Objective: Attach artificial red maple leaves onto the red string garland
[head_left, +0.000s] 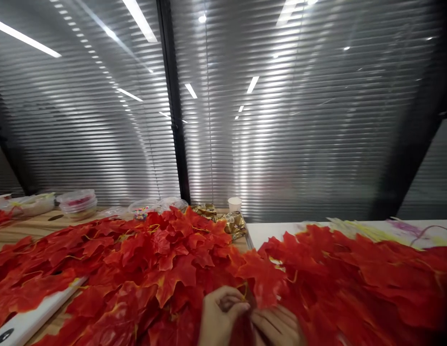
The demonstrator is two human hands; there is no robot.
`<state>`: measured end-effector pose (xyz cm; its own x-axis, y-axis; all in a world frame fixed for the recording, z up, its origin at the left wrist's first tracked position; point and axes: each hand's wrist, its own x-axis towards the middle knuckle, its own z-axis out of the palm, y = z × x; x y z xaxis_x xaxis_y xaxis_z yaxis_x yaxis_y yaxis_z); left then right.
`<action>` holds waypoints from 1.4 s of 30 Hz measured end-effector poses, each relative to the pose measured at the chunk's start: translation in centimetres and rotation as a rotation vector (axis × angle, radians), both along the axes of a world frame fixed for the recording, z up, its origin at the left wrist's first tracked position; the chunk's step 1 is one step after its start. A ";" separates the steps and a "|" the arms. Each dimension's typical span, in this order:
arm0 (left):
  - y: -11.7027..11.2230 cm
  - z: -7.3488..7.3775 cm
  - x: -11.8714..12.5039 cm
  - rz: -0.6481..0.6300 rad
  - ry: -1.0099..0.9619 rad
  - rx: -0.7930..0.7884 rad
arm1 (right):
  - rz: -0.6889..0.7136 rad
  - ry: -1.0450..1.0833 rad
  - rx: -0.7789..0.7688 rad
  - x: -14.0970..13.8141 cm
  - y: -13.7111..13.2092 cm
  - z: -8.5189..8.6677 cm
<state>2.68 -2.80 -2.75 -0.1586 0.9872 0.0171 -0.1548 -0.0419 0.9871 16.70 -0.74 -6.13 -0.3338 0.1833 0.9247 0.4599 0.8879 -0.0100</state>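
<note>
A wide heap of red artificial maple leaves (pixel 162 259) covers the table in front of me. At the bottom edge of the view my left hand (pixel 219 317) is curled, its fingers pinching a red leaf (pixel 261 283) and a thin yellow stem. My right hand (pixel 277 324) lies beside it, touching the left one, fingers bent over the same leaf. Both wrists are cut off by the frame's edge.
Lidded plastic containers (pixel 77 202) stand at the far left by the blinds. Gold foil wrapping (pixel 232 222) and a small white cup (pixel 234 203) sit behind the leaves. A white tabletop (pixel 270 229) adjoins a wooden one (pixel 29 229). Yellow and purple strands (pixel 381 230) lie at right.
</note>
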 end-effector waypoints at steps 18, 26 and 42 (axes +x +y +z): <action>0.1 -0.4 -0.4 -0.116 0.147 -0.034 | 0.000 0.073 -0.356 0.7 -0.3 1.4; 0.0 -0.6 -0.7 -0.154 0.167 -0.042 | 0.146 0.000 -0.460 1.2 -0.3 1.2; 0.0 -1.0 -0.6 -0.143 0.181 0.018 | 0.108 -0.054 -0.522 1.3 -0.2 1.2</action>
